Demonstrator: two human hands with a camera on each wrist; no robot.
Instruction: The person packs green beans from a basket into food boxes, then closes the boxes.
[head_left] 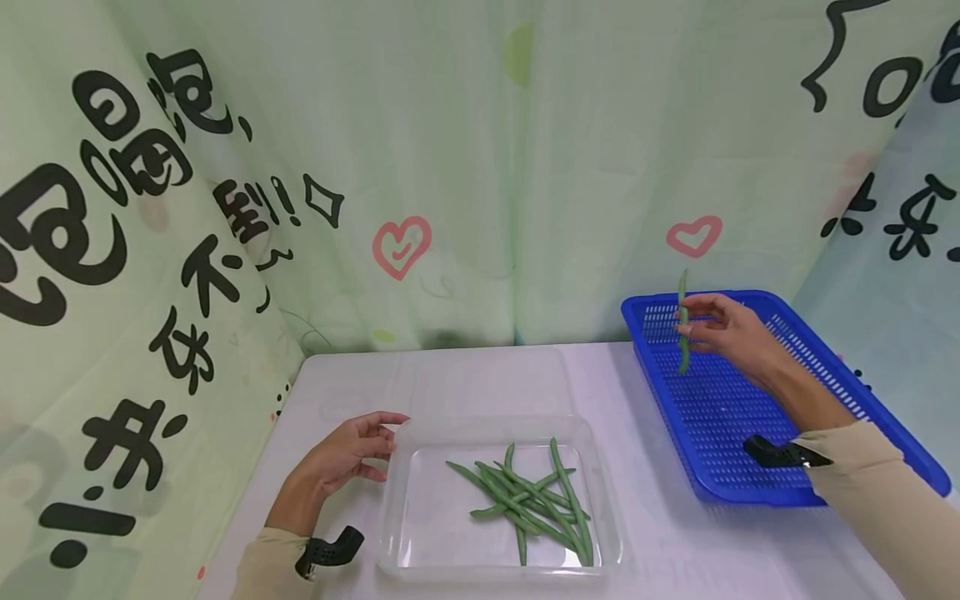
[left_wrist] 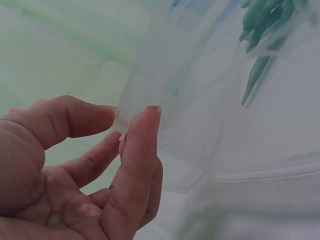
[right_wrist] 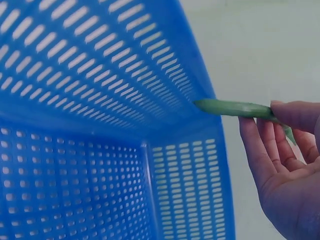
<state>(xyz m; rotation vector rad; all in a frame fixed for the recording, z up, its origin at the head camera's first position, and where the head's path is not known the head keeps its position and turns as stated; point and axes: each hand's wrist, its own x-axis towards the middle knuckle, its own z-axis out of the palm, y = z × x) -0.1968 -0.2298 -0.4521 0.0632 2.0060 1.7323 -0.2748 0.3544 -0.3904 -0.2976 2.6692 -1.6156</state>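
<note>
Pinched between the thumb and fingers of my right hand (head_left: 723,329) is a single green bean (head_left: 683,354). In the head view the bean stands nearly upright over the far left part of a blue plastic basket (head_left: 697,467); in the right wrist view its tip overlaps the basket rim. My left hand (head_left: 352,450) holds the left edge of a clear plastic container (head_left: 431,546), its thumb and fingertips at the rim in the left wrist view. Several green beans (head_left: 536,500) lie crossed in a loose pile in the container's right half.
A white-covered table (head_left: 480,375) carries both containers. Behind it and at the sides hang pale green curtains (head_left: 457,125) printed with dark characters and hearts. The perforated basket sits at the right, with slotted side walls (right_wrist: 185,190). Dark straps (head_left: 330,550) circle both wrists.
</note>
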